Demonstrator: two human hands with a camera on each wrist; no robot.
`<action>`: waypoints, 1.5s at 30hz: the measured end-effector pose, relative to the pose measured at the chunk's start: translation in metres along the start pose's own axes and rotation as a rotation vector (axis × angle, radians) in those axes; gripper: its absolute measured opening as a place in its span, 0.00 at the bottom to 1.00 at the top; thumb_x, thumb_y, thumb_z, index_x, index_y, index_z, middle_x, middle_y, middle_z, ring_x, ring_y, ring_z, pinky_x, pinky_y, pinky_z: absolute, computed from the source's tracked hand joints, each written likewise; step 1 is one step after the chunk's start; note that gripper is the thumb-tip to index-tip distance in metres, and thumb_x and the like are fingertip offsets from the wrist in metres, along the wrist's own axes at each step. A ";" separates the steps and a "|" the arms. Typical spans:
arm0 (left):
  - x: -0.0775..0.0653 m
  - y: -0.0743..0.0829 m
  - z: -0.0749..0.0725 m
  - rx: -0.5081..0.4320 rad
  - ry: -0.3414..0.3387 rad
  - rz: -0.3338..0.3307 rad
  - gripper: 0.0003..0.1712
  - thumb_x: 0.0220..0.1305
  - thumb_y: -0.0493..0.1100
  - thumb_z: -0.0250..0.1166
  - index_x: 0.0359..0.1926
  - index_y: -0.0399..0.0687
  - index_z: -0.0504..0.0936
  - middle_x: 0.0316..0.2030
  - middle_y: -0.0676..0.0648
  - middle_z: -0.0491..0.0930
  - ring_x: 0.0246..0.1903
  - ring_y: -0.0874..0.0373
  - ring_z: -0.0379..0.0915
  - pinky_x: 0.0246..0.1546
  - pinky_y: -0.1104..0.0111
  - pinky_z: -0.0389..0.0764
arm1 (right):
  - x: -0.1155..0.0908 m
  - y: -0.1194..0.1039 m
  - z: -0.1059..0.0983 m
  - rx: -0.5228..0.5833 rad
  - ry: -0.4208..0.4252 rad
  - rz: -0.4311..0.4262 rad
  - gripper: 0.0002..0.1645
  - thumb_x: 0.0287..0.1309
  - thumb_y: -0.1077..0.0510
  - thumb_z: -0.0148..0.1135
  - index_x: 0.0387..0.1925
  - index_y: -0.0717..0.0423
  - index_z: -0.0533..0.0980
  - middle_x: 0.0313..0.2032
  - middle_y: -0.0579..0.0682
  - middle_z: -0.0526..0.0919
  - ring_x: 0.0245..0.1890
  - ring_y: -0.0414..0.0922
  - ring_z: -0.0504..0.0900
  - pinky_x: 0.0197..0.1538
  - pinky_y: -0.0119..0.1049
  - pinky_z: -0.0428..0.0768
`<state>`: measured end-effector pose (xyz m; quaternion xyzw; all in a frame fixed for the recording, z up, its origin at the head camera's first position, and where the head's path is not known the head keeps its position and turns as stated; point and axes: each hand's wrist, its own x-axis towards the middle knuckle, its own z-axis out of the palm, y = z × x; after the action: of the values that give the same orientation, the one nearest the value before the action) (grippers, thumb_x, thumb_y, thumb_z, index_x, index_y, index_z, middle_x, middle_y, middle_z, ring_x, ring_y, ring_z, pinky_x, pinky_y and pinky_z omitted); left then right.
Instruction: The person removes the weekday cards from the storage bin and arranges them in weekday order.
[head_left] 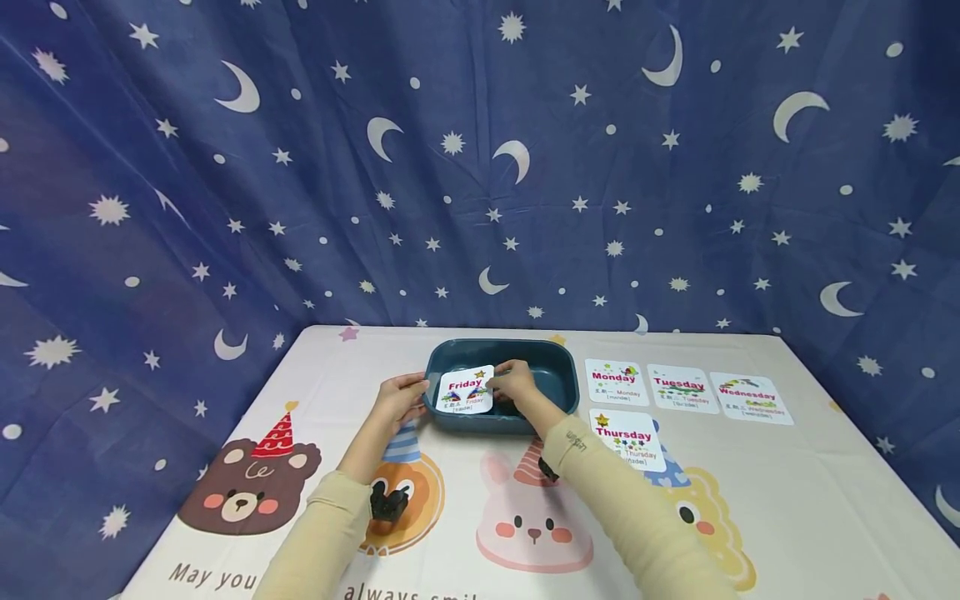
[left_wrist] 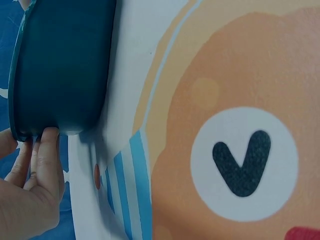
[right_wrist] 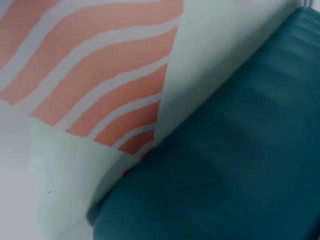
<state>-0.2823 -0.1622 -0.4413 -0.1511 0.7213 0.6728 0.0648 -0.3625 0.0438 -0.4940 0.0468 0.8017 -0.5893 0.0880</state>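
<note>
A dark teal plastic basin [head_left: 555,375] with rounded corners stands near the back of the table. My left hand [head_left: 400,402] grips its left end; in the left wrist view that hand [left_wrist: 37,185] has the thumb over the rim and the fingers against the outer wall. Over the basin's left part is a white card [head_left: 465,400] printed "Friday". My right hand [head_left: 516,385] reaches over the basin and pinches this card at its right edge. The right wrist view shows only the basin's outer side [right_wrist: 215,175] and the tablecloth, with the hand out of sight.
Right of the basin lie cards reading Monday [head_left: 617,383], Tuesday [head_left: 682,389] and Wednesday [head_left: 752,398] in a row. The Thursday card [head_left: 627,439] lies below Monday. A printed cartoon tablecloth [head_left: 817,508] covers the table; a starry blue curtain [head_left: 465,183] hangs behind.
</note>
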 end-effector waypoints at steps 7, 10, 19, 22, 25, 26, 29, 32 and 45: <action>-0.001 0.000 0.001 0.007 0.001 -0.006 0.22 0.67 0.37 0.56 0.60 0.35 0.71 0.53 0.35 0.74 0.32 0.61 0.77 0.36 0.69 0.83 | -0.013 -0.009 0.005 -0.079 0.077 0.013 0.25 0.40 0.73 0.70 0.44 0.63 0.73 0.37 0.61 0.78 0.22 0.47 0.79 0.32 0.38 0.83; -0.002 0.001 0.001 0.009 0.006 -0.007 0.22 0.67 0.37 0.56 0.60 0.35 0.71 0.52 0.36 0.74 0.32 0.61 0.77 0.37 0.68 0.83 | -0.026 -0.022 0.004 -0.094 0.093 0.055 0.25 0.42 0.75 0.66 0.46 0.66 0.73 0.38 0.64 0.79 0.23 0.48 0.78 0.34 0.39 0.83; -0.002 0.003 0.000 0.000 -0.001 0.012 0.22 0.67 0.36 0.56 0.60 0.34 0.71 0.49 0.36 0.77 0.29 0.63 0.77 0.34 0.70 0.83 | 0.054 0.045 0.012 -0.128 0.102 0.018 0.28 0.35 0.71 0.72 0.43 0.60 0.72 0.34 0.61 0.78 0.20 0.47 0.79 0.24 0.37 0.81; -0.003 0.002 0.000 -0.004 -0.005 0.021 0.22 0.66 0.36 0.56 0.60 0.32 0.71 0.45 0.38 0.78 0.28 0.64 0.77 0.32 0.71 0.82 | 0.004 0.003 0.003 -0.152 0.099 0.042 0.27 0.40 0.72 0.68 0.47 0.64 0.72 0.38 0.63 0.78 0.23 0.49 0.79 0.28 0.40 0.81; -0.003 0.002 0.000 -0.011 -0.008 0.029 0.21 0.66 0.35 0.56 0.59 0.31 0.71 0.43 0.40 0.78 0.27 0.64 0.76 0.31 0.71 0.82 | 0.012 0.012 0.003 -0.142 0.082 -0.002 0.27 0.40 0.70 0.68 0.47 0.63 0.72 0.36 0.62 0.77 0.22 0.48 0.78 0.26 0.37 0.80; -0.003 0.002 0.000 -0.014 -0.011 0.032 0.22 0.66 0.35 0.56 0.59 0.31 0.70 0.43 0.40 0.78 0.27 0.64 0.77 0.31 0.71 0.82 | 0.019 0.022 0.003 -0.119 0.069 -0.049 0.27 0.39 0.69 0.69 0.46 0.62 0.72 0.34 0.62 0.77 0.20 0.46 0.77 0.23 0.35 0.79; -0.003 0.002 0.000 -0.015 -0.011 0.032 0.21 0.66 0.35 0.56 0.59 0.31 0.71 0.44 0.40 0.78 0.28 0.63 0.77 0.31 0.71 0.82 | 0.018 0.020 0.002 -0.097 0.034 -0.053 0.29 0.40 0.69 0.67 0.49 0.62 0.70 0.38 0.62 0.76 0.24 0.47 0.79 0.23 0.34 0.79; -0.002 0.002 0.000 -0.010 -0.011 0.028 0.22 0.67 0.35 0.55 0.60 0.32 0.70 0.46 0.38 0.77 0.29 0.62 0.77 0.31 0.72 0.82 | -0.015 -0.011 -0.002 -0.093 0.011 0.005 0.30 0.47 0.71 0.63 0.55 0.62 0.68 0.47 0.63 0.74 0.30 0.48 0.77 0.26 0.33 0.77; -0.002 0.002 0.000 -0.015 -0.007 0.026 0.23 0.66 0.35 0.57 0.60 0.31 0.69 0.46 0.38 0.76 0.29 0.62 0.77 0.32 0.71 0.82 | -0.025 -0.016 -0.012 0.038 -0.029 0.000 0.31 0.46 0.76 0.57 0.55 0.58 0.67 0.38 0.62 0.77 0.29 0.49 0.77 0.28 0.39 0.78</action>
<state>-0.2807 -0.1615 -0.4392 -0.1398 0.7180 0.6795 0.0573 -0.3419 0.0512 -0.4706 0.0401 0.7892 -0.6049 0.0986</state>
